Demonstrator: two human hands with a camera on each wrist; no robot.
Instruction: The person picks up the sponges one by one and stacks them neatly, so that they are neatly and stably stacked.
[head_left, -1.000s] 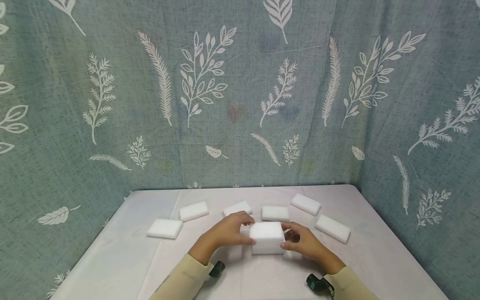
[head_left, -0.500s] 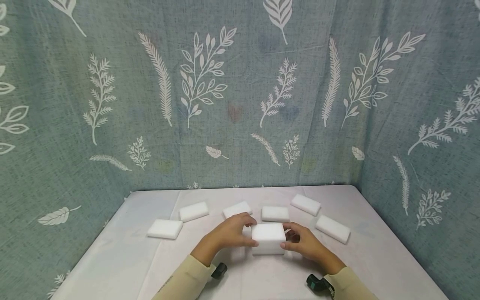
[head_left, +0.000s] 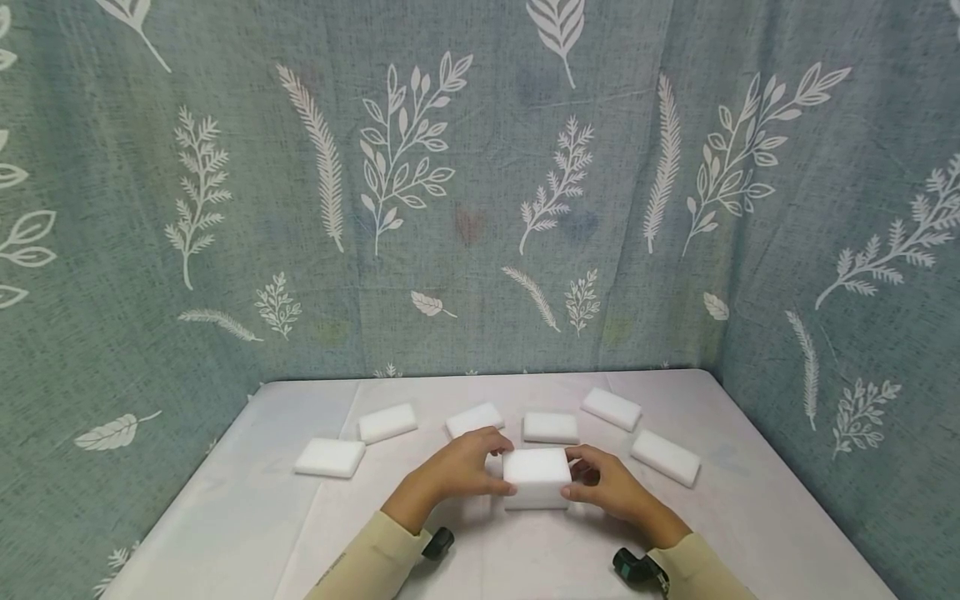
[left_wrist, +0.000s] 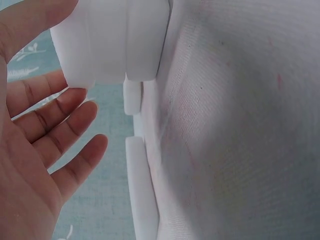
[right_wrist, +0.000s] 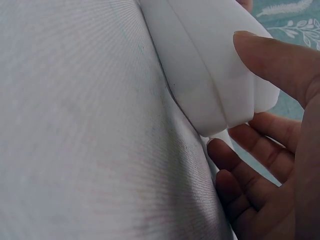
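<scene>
A stack of white sponges (head_left: pixel 537 479) stands on the table near its middle, three layers showing in the left wrist view. My left hand (head_left: pixel 467 465) holds the top sponge (left_wrist: pixel 75 47) by its left end, thumb on the near side and fingertips at the far side; the ring and little fingers stay off it. From the right, my right hand (head_left: pixel 609 483) grips the stack's end, its thumb on the near face around the middle sponge (right_wrist: pixel 220 55) and its fingers curled behind. The far faces of the stack are hidden in the head view.
Several loose white sponges lie in an arc behind and beside the stack, from the far left one (head_left: pixel 330 457) to the right one (head_left: pixel 666 457). A white cloth covers the table (head_left: pixel 225 517). A leaf-patterned curtain (head_left: pixel 480 317) encloses the back and sides.
Between the first two frames, the top sponge and my left hand shifted slightly right and down, lining up with the stack. Since then both hands have held nearly still.
</scene>
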